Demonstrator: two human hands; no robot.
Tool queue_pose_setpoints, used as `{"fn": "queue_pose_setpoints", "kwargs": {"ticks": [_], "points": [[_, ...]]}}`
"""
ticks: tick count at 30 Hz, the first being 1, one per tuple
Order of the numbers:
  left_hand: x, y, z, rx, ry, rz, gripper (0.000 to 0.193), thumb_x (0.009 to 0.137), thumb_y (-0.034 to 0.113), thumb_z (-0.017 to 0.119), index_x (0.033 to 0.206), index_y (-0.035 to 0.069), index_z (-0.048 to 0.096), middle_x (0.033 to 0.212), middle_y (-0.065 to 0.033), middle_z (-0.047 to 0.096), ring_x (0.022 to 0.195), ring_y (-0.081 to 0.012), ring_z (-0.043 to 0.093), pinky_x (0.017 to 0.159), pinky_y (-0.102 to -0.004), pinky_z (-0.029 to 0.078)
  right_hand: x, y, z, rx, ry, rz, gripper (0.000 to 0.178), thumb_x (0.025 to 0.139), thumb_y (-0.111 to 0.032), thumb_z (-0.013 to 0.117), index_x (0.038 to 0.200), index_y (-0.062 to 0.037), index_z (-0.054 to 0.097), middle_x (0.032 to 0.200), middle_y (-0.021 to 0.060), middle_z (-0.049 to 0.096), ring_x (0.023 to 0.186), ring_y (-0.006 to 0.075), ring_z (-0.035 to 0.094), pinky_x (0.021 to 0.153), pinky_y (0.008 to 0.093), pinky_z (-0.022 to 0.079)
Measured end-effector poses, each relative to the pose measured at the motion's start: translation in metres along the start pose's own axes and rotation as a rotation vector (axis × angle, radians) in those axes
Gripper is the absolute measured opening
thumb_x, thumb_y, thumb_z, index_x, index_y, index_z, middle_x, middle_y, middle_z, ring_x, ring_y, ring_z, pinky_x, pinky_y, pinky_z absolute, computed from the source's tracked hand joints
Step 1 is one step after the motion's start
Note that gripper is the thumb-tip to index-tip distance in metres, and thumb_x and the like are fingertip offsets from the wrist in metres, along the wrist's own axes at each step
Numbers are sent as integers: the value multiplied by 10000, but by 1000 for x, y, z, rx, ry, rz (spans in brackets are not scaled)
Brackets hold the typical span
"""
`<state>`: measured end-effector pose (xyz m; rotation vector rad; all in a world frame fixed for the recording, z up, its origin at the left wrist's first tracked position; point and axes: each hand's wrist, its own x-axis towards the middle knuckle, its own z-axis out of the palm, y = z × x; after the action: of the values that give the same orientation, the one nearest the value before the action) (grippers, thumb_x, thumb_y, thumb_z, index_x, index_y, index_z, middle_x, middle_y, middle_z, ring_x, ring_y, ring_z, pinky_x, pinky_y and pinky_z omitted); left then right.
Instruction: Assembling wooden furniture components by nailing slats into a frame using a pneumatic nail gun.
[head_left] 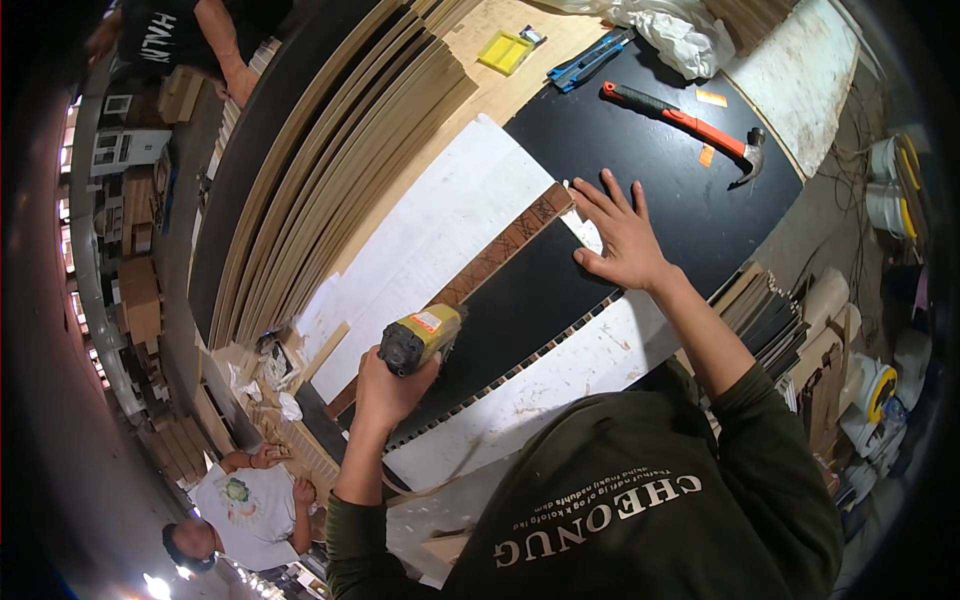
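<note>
My left hand (388, 392) is wrapped round a yellow nail gun (432, 330) with a black cap, seen from above. The gun sits over a narrow brown wooden strip (505, 243); its nose is hidden. The strip runs diagonally between a white panel (440, 200) and a black panel (520, 300). At the strip's far right end, my right hand (625, 238) lies spread, its fingers apart. Beneath that palm shows a small white piece (582, 232). Beyond it, a claw hammer (690, 125) with a red and black handle lies on the black board.
Curved boards (340, 150) stand stacked at the left. Blue utility knives (590, 60), a yellow plastic case (505, 52) and a white plastic bag (680, 40) lie at the back. One person (250, 510) is at lower left; another person's arm (225, 50) reaches in at upper left.
</note>
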<state>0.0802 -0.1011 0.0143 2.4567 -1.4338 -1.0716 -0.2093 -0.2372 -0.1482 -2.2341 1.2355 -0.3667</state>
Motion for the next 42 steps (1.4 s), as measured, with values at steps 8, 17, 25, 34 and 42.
{"fn": "queue_pose_setpoints", "kwargs": {"ticks": [8,17,25,34,42], "points": [[0,2,-1,56,-20,-3,297,742,225,713,925,-6,678,806,-209,673,812,-358,662,691,-386,525,-1,0,-2,-17,-8,-1,784,750,-502,528,1419,-122,378,1498,64,312,1427,319,137,1126,585,33],[1,26,-3,-18,-49,-16,285,755,205,701,927,-20,667,805,-193,680,781,-307,683,694,-367,517,-2,3,2,-13,16,-13,776,757,-507,529,1408,-111,385,1491,78,319,1425,329,142,1119,592,42],[10,29,6,56,-39,35,306,751,227,706,920,-26,671,779,-199,676,770,-305,687,691,-373,519,-2,1,0,-2,22,-16,769,754,-493,535,1403,-109,385,1487,81,319,1421,331,153,1117,593,57],[9,47,-2,-80,-92,-60,307,759,240,695,911,-26,673,636,-113,643,588,-193,645,579,-330,496,-2,0,-1,20,53,-22,744,748,-468,551,1376,-90,420,1466,97,344,1416,336,164,1118,593,69],[22,49,6,-36,-93,26,327,755,250,697,930,-26,676,688,-128,666,651,-208,667,625,-335,509,-4,2,3,41,57,-25,748,754,-485,544,1375,-86,423,1462,115,350,1416,343,160,1123,581,58]]}}
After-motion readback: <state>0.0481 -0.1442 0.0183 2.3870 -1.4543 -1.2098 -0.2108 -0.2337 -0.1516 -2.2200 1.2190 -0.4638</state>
